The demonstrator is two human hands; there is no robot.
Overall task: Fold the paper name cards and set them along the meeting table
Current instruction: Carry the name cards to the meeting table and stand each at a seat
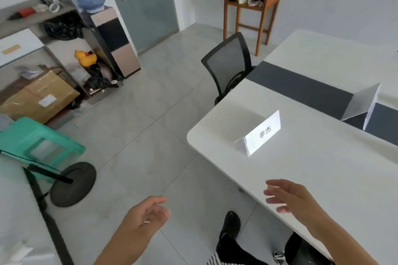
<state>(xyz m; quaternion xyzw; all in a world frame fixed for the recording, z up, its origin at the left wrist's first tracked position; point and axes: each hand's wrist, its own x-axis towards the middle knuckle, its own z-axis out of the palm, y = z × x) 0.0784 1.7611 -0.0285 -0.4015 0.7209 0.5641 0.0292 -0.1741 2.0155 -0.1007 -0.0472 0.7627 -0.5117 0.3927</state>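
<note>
While both of your hands are empty at the near edge of the view, your left hand [148,215] hangs over the floor [150,135] with its fingers loosely curled around nothing, off to the side of the meeting table [323,174]. Your right hand [288,198] is above the table's near edge, fingers relaxed and slightly spread, touching nothing.

Straight beyond those right fingertips, further in on the white top, stands the near name card [258,133]. It is apart from the hand but much closer to it than to your left, so any adjusting is probably a job for the right. Its long axis runs on a diagonal, near-left to far-right, roughly following the table's edge. It is folded into a tent, upright on its base, with the white printed face and dark characters turned towards you and the open triangular end at the left.

Further along, a second name card [361,105] stands on the dark strip [301,88], grey in shade and showing no print from here. A mesh chair [228,64] sits at the far corner. No unfolded paper is visible.
</note>
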